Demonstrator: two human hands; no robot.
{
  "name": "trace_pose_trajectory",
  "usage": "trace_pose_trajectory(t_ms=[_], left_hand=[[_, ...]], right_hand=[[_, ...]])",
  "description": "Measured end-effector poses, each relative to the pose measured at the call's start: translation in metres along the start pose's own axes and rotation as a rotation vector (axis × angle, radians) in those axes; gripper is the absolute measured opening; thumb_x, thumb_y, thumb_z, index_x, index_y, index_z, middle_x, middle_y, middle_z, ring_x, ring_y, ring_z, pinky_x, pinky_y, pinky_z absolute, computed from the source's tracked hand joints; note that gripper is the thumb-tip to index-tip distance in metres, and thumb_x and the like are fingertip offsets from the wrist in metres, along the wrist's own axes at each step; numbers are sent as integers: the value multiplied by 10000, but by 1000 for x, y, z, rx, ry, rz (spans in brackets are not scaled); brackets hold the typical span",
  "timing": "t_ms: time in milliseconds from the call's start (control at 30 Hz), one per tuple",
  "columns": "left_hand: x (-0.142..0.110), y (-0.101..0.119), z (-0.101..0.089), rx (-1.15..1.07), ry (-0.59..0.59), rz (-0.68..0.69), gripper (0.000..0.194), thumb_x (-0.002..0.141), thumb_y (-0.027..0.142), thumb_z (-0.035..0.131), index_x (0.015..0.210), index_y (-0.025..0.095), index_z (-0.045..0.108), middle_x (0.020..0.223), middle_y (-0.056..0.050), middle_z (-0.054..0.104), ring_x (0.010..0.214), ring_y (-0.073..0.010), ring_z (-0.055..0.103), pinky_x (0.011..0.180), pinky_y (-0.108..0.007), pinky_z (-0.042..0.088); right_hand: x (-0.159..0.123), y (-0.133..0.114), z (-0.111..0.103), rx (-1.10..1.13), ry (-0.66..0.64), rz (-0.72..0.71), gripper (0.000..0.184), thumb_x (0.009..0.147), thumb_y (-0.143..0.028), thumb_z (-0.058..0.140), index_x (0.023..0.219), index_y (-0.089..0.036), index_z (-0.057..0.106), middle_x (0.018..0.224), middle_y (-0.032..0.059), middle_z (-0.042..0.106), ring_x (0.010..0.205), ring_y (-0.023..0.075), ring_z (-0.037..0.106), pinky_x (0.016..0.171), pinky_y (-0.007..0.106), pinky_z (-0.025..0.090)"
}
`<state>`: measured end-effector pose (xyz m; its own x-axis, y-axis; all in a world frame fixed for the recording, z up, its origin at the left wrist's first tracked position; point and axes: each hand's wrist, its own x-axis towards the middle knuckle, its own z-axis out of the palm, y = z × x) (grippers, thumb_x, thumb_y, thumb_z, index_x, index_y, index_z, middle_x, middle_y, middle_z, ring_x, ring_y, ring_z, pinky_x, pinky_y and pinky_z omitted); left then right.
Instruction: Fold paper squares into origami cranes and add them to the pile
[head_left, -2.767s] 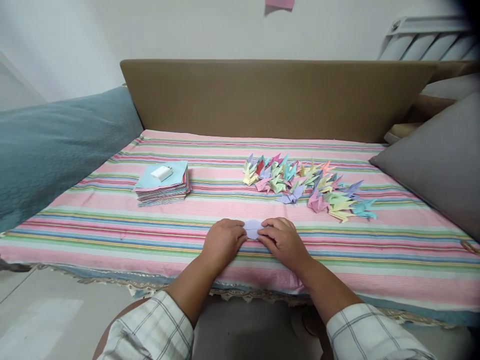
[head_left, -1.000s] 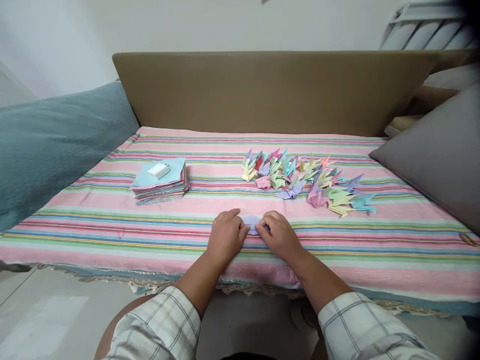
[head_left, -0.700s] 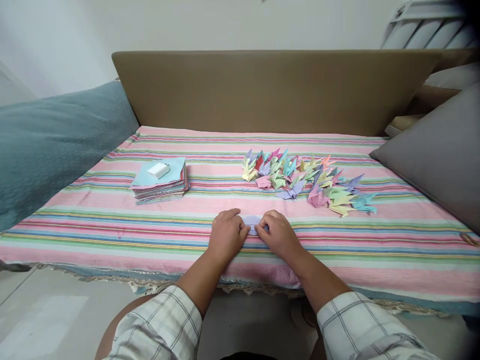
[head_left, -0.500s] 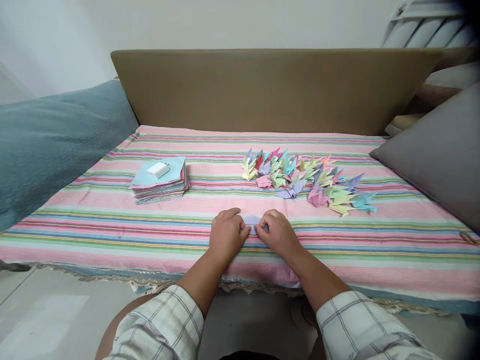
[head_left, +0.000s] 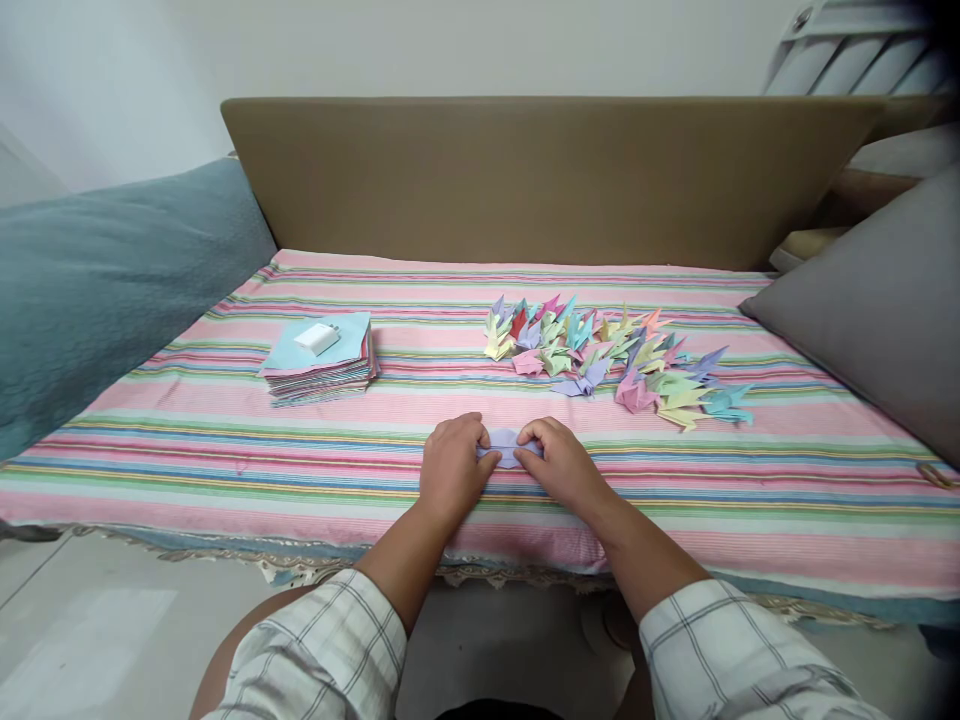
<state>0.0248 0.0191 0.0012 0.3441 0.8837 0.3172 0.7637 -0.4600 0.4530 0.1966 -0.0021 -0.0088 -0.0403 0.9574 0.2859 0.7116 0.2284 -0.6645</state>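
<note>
A small piece of folded lavender paper [head_left: 505, 449] lies between my hands near the front of the striped cloth. My left hand [head_left: 454, 462] pinches its left end between thumb and fingers. At the right end, my right hand [head_left: 558, 462] grips the paper in the same way. A crease line runs across the paper from side to side. Parts of its ends are hidden under my fingers. Beyond my right hand lies a group of folded paper cranes [head_left: 592, 345] in many colours.
To the left, a stack of square paper [head_left: 322, 385] carries a white charger plug [head_left: 317, 339]. A striped cloth [head_left: 187, 420] covers the seat. A teal cushion [head_left: 127, 290] stands at the left, a grey cushion [head_left: 870, 300] at the right, and a brown backrest [head_left: 525, 180] behind.
My fingers have shifted slightly on the lavender paper, and more of its lower part and crease shows. My right forearm has moved a little to the right. The cranes and stack have stayed put.
</note>
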Motion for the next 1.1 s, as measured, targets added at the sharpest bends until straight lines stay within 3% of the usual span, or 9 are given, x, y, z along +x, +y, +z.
trace_pose_trajectory(t_ms=[500,733,933,1100], left_hand=[[3,-1,-4,-89,-57,-40,64,709,158,639,732,207,607,1183,-38,616,1066,-240,552,916,-409,424],[1,-4,-4,-11,-130,46,262,779,110,523,806,261,735,1297,-44,537,1126,-251,516,955,-437,396],[-5,2,-2,143,-173,140,366,794,122,558,1001,392,693,1406,-20,425,1189,-287,449,970,-504,349],[-6,0,-2,170,-174,196,395,791,111,569,1026,410,676,1439,-13,375,1247,-313,381,979,-537,330]], right_hand=[[1,3,-6,66,-70,4,149,705,-70,530,767,-192,588,830,27,571,822,175,525,746,310,423],[0,5,-4,81,-51,-19,152,713,-71,528,758,-199,598,825,28,571,842,180,530,768,318,426],[-1,6,-3,72,-51,-36,140,720,-71,533,745,-194,593,823,33,582,836,184,533,769,326,427],[-1,6,-3,47,-41,-64,133,738,-82,527,748,-194,599,834,38,592,843,188,536,777,334,427]])
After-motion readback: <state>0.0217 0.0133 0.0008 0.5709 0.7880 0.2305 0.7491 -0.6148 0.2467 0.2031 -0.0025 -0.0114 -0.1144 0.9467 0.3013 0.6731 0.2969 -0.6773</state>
